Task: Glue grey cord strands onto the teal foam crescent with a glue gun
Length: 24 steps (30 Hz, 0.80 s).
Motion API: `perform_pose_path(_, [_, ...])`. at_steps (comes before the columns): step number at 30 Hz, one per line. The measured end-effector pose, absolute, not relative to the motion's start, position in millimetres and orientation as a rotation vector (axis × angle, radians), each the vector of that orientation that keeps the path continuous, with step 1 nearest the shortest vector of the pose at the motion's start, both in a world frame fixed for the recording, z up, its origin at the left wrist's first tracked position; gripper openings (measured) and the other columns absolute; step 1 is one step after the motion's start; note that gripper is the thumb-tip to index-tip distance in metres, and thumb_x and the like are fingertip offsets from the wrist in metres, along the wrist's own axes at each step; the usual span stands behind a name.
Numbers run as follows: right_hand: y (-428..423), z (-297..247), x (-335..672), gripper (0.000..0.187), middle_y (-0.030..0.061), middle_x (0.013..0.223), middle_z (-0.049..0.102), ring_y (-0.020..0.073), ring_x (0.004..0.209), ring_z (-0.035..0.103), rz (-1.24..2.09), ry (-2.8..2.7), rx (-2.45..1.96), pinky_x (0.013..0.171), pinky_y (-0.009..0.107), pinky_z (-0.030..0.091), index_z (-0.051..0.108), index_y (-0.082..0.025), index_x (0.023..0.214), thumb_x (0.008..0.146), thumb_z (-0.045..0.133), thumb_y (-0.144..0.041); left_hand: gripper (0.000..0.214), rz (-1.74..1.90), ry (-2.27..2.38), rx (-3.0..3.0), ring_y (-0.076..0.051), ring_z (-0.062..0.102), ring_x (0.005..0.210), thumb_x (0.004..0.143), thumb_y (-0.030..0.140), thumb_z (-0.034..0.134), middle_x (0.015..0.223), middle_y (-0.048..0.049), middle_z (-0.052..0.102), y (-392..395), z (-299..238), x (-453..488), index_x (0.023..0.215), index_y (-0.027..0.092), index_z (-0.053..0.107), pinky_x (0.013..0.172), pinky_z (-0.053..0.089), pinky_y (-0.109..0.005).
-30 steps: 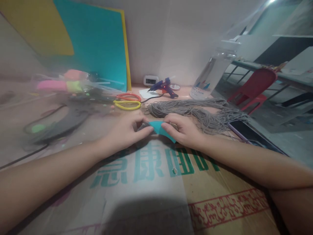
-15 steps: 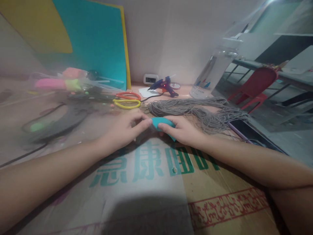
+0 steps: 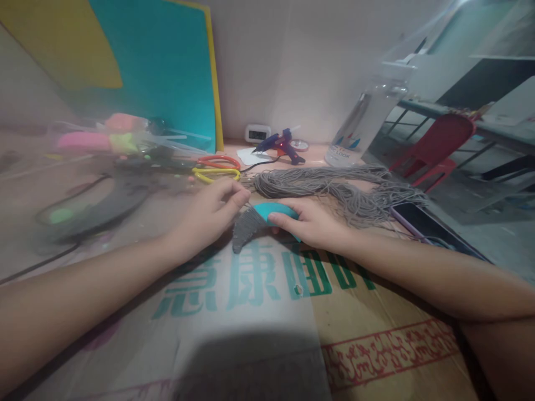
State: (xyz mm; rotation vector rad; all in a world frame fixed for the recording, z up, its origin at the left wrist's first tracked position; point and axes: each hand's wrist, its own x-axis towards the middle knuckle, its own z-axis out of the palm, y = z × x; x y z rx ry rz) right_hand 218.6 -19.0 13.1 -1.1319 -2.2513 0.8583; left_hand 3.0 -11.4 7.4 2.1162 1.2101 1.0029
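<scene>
1. Biggest from where I stand is the cardboard (image 3: 355, 317), spread under both forearms and printed with green characters and a red band.
2. A blue sheet (image 3: 167, 78) with yellow edging leans at the wall.
3. The grey cord bundle (image 3: 288, 182) sprawls just beyond the hands, with a clear bottle (image 3: 349, 150) behind it.
4. The right hand (image 3: 311, 223) has its thumb on top of the blue curved piece (image 3: 267, 211), fingers closed round it.
5. The left hand (image 3: 215, 209) pinches narrowly, thumb against forefinger, on what looks like a grey strand (image 3: 251, 204).
6. The curved piece sits between the hands, above the cardboard, its left end wrapped in grey cord and drooping.
7. Behind the left hand lie red-and-yellow scissors (image 3: 237, 165).
8. Smallest, a white clock (image 3: 257, 133) stands near the wall.
</scene>
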Motion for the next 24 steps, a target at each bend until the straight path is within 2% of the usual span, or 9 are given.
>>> perform_pose_path(6, [-20.1,12.1,218.2,0.026,-0.0006,0.067,0.065,0.0097,0.058,0.052,0.863,-2.215,-1.182,0.055,0.022,0.037,0.063,-0.015,0.075,0.090,0.054,-0.035,0.029,0.991,1.229,2.134,-0.018,0.056,0.080,0.092,0.042,0.046,0.081,-0.0017,0.061,-8.9,5.8,3.3,0.077,0.018,0.056,0.072,0.041,-0.028])
perform_pose_path(10, [-19.8,11.3,218.7,0.029,-0.0007,0.064,0.063,0.0098,0.056,0.052,0.831,-2.100,-1.233,0.054,0.022,0.038,0.061,-0.015,0.070,0.089,0.054,-0.037,0.029,1.084,1.205,2.038,-0.021,0.058,0.092,0.091,0.044,0.048,0.099,-0.0053,0.065,-5.4,0.9,4.3,0.100,0.018,0.060,0.077,0.045,-0.029])
perform_pose_path(12, [-19.0,10.8,219.1,0.029,-0.0007,0.064,0.063,0.0103,0.056,0.054,0.790,-2.036,-1.256,0.055,0.022,0.040,0.060,-0.016,0.070,0.089,0.054,-0.037,0.033,1.115,1.204,1.969,-0.020,0.059,0.094,0.091,0.047,0.048,0.104,-0.0060,0.064,-5.1,-0.8,4.3,0.105,0.018,0.058,0.077,0.046,-0.029])
perform_pose_path(18, [-15.6,9.1,220.7,0.028,0.0003,0.068,0.065,0.0114,0.061,0.057,0.760,-1.993,-1.248,0.058,0.023,0.043,0.061,-0.015,0.072,0.088,0.055,-0.037,0.032,0.890,1.219,2.044,-0.018,0.059,0.077,0.089,0.047,0.052,0.087,-0.0028,0.068,-9.2,2.1,3.7,0.094,0.017,0.063,0.068,0.045,-0.027])
perform_pose_path(24, [-13.6,9.6,219.8,0.028,0.0000,0.068,0.062,0.0118,0.062,0.054,0.801,-2.071,-1.257,0.058,0.024,0.041,0.062,-0.015,0.074,0.083,0.060,-0.041,0.030,0.865,1.192,2.101,-0.016,0.057,0.065,0.091,0.044,0.050,0.068,0.0011,0.065,-13.2,6.5,4.3,0.091,0.019,0.066,0.061,0.042,-0.025])
